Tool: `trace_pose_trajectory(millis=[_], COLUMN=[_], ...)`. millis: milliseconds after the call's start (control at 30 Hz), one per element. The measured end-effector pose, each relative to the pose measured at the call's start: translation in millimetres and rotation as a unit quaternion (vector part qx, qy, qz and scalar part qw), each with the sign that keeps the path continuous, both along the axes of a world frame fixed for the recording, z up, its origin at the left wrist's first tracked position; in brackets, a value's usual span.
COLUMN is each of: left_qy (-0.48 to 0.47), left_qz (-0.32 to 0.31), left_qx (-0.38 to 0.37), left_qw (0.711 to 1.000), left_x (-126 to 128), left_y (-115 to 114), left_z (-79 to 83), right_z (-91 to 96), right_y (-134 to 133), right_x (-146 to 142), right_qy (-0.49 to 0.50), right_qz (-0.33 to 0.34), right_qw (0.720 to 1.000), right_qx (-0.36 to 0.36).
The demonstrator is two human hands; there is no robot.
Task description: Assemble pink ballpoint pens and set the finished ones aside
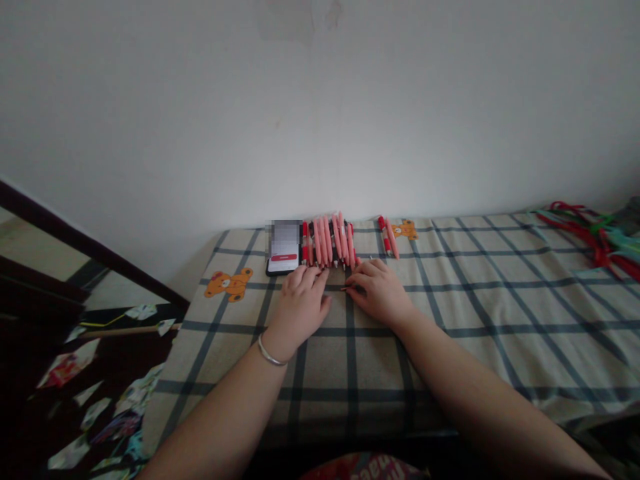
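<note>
A row of pink and red pens, with some dark ones among them, lies side by side on the checked tablecloth. My left hand rests flat on the cloth, fingers stretched out towards the lower ends of these pens. Just right of it, my right hand is closed in a pinch. A thin pen pokes out between its thumb and fingers; most of it is hidden by the hand. Beyond the right hand lie a red-and-white pen and a pink pen, apart from the row.
A phone with a lit screen lies left of the pen row. The tablecloth covers the table up to the white wall. Red and green ribbons lie at the far right. Scraps lie below the table's left edge.
</note>
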State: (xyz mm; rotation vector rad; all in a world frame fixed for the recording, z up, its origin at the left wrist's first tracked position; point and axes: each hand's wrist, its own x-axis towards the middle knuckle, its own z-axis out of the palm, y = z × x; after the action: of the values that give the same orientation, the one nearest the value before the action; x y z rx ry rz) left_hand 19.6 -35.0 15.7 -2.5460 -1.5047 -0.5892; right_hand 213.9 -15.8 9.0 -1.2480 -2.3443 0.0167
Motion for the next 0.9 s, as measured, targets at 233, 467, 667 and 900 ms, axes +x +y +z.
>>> trace_pose_trajectory(millis=[233, 467, 667, 900], left_qy=[-0.014, -0.052, -0.032, -0.025], left_qz=[-0.002, -0.01, -0.05, -0.027], left_qx=[0.004, 0.005, -0.011, -0.005], left_qw=[1.0, 0.999, 0.998, 0.999], left_x=[-1.5, -0.6, 4.5, 6.2], left_y=[2.6, 3.5, 1.2, 2.4], left_z=[1.2, 2.0, 2.6, -0.7], right_z=[-1.2, 0.6, 0.2, 0.2], right_y=[1.1, 0.3, -0.4, -1.5], right_x=[-0.2, -2.0, -4.9, -8.4], right_qy=[-0.008, -0.022, -0.018, -0.008], right_qz=[0.006, 0.001, 0.008, 0.017], right_qw=[1.0, 1.0, 1.0, 1.0], right_qx=[-0.005, -0.007, -0.003, -0.006])
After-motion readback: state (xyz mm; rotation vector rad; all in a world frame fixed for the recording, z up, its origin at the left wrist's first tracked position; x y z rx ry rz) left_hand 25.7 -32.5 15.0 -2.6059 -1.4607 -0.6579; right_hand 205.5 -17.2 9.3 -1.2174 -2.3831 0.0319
